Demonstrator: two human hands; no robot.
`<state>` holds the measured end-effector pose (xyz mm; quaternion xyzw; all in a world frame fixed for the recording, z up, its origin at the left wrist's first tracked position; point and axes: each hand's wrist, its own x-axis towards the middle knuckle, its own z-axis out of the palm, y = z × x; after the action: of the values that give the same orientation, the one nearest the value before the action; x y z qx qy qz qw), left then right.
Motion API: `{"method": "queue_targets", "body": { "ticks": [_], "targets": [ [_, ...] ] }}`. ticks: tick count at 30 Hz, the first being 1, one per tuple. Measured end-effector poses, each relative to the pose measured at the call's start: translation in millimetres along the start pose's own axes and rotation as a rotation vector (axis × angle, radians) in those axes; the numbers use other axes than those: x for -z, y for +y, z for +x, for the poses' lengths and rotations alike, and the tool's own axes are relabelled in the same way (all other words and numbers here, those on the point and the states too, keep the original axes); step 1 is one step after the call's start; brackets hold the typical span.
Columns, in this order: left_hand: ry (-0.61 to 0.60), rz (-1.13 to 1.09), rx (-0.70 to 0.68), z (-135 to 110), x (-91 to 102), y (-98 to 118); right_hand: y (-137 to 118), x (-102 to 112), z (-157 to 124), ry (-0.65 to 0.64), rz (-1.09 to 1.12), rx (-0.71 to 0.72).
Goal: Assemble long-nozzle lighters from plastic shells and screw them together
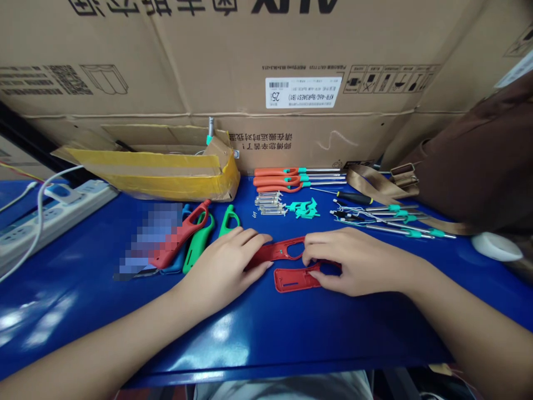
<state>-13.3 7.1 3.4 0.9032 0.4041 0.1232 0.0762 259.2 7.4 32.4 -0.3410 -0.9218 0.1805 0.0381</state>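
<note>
Upside-down AUX carton, its label reads KFR-46G/BpR3AES1. On the glossy blue table, left hand pinches the upper red shell, right hand grips the lower red shell.

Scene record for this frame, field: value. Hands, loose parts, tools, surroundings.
left hand: thumb and fingers around left end of upper red plastic handle shell
right hand: thumb on lower red plastic handle shell; grip partly hidden
loose parts: teal plastic pieces, small clear cylinders
handled rods: three orange plastic handles with metal tubes, side by side
tool: yellow-and-black screwdriver
surface: glossy blue tabletop
behind: brown cardboard, print upside down
</note>
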Motion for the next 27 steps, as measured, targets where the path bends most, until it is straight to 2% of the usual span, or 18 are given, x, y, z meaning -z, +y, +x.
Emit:
{"method": "queue_targets", "body": {
  "ticks": [4, 7, 11, 15, 21, 27],
  "targets": [
    [0.0, 0.015, 0.018, 2, -0.4, 0, 0, -4, 1, -0.013, 0.012, 0.027],
    [-0.005, -0.031, 0.005, 3, -2.3, 0, -1, -13, 5, 0.041, -0.015, 0.045],
    [0.008, -0.097, -0.006, 3, -4.0, 1, -3, -26, 12, 0.169, -0.11, -0.027],
    [0.039, -0.148, -0.023, 2, -1.0, 4, -3, -28, 15, 0.218, -0.16, -0.09],
    [-0.002, -0.177, -0.148, -2, 1.5, 7, 2, -17, 9, 0.13, -0.211, -0.088],
    [-0.048, -0.14, -0.152, 0, -2.4, 4, 4, -12, 9, 0.046, -0.2, -0.094]
  ]
}}
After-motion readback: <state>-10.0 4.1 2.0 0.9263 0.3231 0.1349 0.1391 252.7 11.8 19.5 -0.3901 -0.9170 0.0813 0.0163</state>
